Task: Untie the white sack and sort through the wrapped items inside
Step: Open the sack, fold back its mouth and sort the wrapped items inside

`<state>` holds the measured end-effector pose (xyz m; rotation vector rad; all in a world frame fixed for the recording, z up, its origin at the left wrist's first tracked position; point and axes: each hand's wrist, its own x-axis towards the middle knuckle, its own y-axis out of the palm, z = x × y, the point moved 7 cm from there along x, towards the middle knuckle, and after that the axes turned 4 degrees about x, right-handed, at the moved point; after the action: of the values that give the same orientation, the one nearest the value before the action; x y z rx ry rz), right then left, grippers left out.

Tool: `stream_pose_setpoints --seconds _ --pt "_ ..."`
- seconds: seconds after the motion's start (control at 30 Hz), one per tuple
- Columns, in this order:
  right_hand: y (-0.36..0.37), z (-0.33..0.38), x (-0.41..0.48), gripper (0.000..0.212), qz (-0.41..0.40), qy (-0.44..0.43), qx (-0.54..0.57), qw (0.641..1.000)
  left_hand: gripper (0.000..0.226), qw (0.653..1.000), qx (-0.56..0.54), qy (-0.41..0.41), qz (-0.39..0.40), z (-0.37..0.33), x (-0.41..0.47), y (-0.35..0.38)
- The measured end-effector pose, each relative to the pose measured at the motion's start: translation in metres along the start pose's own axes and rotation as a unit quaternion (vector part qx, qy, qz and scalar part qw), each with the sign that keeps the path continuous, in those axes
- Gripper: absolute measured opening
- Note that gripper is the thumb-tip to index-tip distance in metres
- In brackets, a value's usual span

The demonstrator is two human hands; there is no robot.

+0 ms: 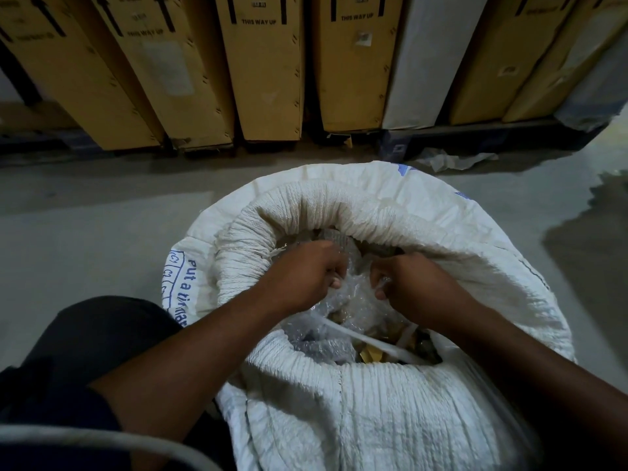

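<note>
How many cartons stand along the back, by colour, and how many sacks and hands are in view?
Brown cartons: 6
White carton: 1
White sack: 1
Hands, left hand and right hand: 2
Total: 10

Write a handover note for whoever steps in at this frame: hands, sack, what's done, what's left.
Left hand: inside the sack mouth, fingers closed on bubble wrap.
Right hand: also inside, pinching the same bubble wrap from the other side.
Sack: upright on the floor, mouth open and rolled down, so untying is done. A white strap lies loose across the opening.
Contents: wrapped items packed inside, with brown pieces near the strap; none visibly taken out.
Left: lift out the gripped bundle, then sort the rest.
</note>
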<state>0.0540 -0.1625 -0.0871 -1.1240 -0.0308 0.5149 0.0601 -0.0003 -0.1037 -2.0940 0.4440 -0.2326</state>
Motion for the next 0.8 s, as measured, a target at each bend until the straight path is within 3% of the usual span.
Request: stream_pose_setpoints --seconds 0.17,0.53,0.8 --pt "0.001 0.000 0.001 0.028 -0.002 0.007 0.003 1.000 0.005 0.999 -0.018 -0.047 -0.002 0.007 0.001 -0.001" --pt "-0.002 -0.007 -0.009 0.022 -0.029 -0.001 -0.022 0.999 0.016 0.993 0.108 0.026 0.043 -0.004 0.000 0.000" --pt "0.003 -0.006 -0.006 0.011 -0.049 -0.003 -0.067 0.997 0.013 0.994 0.108 -0.008 0.036 -0.003 -0.004 0.007"
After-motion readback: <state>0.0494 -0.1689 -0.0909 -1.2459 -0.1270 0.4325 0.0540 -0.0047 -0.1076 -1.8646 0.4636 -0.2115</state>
